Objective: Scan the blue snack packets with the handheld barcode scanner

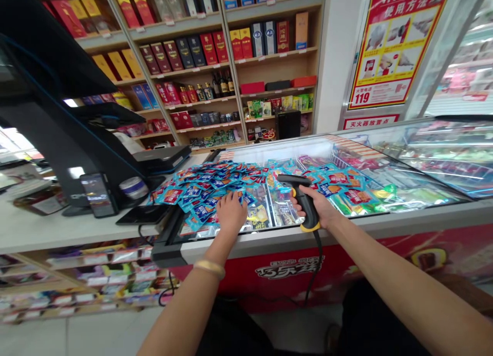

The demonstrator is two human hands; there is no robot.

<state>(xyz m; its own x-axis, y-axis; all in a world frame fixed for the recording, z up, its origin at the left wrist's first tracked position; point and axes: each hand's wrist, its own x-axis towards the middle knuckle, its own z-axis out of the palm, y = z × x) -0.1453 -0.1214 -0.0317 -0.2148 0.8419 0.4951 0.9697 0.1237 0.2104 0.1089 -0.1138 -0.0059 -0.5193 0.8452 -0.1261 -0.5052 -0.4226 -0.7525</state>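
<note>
My right hand (315, 208) is wrapped round the grip of a black and yellow barcode scanner (308, 202), its head pointing left above the freezer's glass lid. A cable runs down from its handle. My left hand (231, 211) rests palm down at the near right edge of a big heap of small blue and red snack packets (208, 184), fingers reaching onto them; no packet shows in its grasp. A smaller group of similar packets (339, 179) lies on the glass, to the right of the scanner.
The chest freezer (246, 245) has a grey rim and wire baskets under its glass. On the left counter stand a checkout terminal (73, 135), a phone (99, 194) and a round tub (133, 187). Shelves (185, 68) of boxes and bottles line the back wall.
</note>
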